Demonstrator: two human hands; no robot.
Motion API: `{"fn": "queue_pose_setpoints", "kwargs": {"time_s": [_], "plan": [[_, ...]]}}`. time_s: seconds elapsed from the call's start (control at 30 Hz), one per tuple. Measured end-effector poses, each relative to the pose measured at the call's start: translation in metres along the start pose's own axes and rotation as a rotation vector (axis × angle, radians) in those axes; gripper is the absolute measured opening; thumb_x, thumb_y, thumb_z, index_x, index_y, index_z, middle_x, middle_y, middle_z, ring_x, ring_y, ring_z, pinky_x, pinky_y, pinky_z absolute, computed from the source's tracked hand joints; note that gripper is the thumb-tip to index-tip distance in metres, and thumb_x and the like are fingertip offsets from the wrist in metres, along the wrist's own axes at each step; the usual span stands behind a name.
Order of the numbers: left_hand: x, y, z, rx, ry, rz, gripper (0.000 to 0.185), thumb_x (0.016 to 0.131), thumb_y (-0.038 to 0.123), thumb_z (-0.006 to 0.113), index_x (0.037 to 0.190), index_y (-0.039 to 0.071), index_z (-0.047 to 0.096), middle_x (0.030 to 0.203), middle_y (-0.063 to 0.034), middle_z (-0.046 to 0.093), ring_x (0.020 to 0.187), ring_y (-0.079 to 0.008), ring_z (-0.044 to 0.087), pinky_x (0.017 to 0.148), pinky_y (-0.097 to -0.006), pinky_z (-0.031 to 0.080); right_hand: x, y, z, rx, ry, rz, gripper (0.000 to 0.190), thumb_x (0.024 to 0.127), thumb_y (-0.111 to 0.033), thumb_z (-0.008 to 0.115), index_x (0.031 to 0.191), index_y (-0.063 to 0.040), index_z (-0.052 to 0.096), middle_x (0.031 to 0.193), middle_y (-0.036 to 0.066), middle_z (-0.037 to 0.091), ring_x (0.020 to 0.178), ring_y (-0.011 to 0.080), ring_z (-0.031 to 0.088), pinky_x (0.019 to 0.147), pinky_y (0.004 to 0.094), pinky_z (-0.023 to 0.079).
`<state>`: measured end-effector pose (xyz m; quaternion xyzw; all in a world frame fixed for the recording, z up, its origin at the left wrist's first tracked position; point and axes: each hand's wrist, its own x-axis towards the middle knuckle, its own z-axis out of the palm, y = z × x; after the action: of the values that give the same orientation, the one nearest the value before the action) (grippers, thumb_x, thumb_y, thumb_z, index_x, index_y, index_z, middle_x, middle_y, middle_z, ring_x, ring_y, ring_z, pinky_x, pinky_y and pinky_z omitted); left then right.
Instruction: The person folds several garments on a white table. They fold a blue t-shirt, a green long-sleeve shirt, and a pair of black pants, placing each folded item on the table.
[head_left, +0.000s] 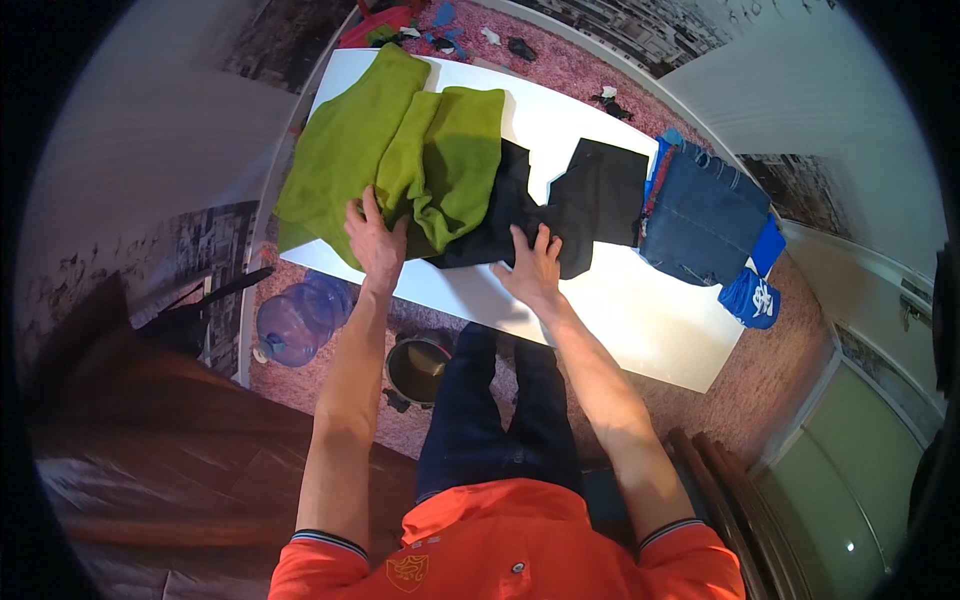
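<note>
A green cloth garment (360, 142) lies bunched on the left part of a white table (652, 315). My left hand (377, 238) rests on its lower edge with the fingers spread; whether the fingertips pinch the cloth cannot be told. Black fabric (577, 202) stretches from under the green cloth to the middle of the table. On its near edge lies my right hand (534, 264), fingers apart, palm down. Folded dark blue denim (705, 214) with frayed edges sits at the right, on top of bright blue cloth (752, 298) bearing white writing.
Scraps of cloth (521, 49) lie on the pink carpet behind the table, near a red container (375, 26). A large blue water bottle (300, 319) and a dark round pot (417, 369) stand on the floor at the near left. A brown sofa (187, 480) fills the lower left.
</note>
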<state>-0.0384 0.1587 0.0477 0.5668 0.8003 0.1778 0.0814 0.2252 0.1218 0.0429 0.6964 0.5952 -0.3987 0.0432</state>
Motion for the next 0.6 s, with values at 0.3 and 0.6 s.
{"fn": "queue_pose_setpoints", "kwargs": {"time_s": [0.3, 0.6], "plan": [[0.004, 0.003, 0.011, -0.051, -0.088, 0.008, 0.041, 0.090, 0.018, 0.077, 0.129, 0.010, 0.065, 0.123, -0.0197, 0.062, 0.105, -0.0442, 0.066, 0.085, -0.0546, 0.056, 0.082, -0.029, -0.026, -0.020, -0.081, -0.428, 0.073, 0.068, -0.036, 0.088, 0.133, -0.007, 0.072, 0.150, 0.033, 0.050, 0.150, 0.0540, 0.035, 0.127, 0.0548, 0.030], [-0.064, 0.069, 0.006, -0.081, -0.137, 0.491, 0.009, 0.083, 0.001, 0.065, 0.090, 0.006, 0.066, 0.087, -0.0123, 0.060, 0.081, -0.0343, 0.064, 0.067, -0.0482, 0.052, 0.009, -0.035, -0.018, 0.568, 0.501, -0.553, 0.036, 0.097, -0.010, 0.070, 0.131, 0.001, 0.069, 0.133, 0.022, 0.067, 0.121, 0.0393, 0.067, 0.104, 0.0442, 0.054]]}}
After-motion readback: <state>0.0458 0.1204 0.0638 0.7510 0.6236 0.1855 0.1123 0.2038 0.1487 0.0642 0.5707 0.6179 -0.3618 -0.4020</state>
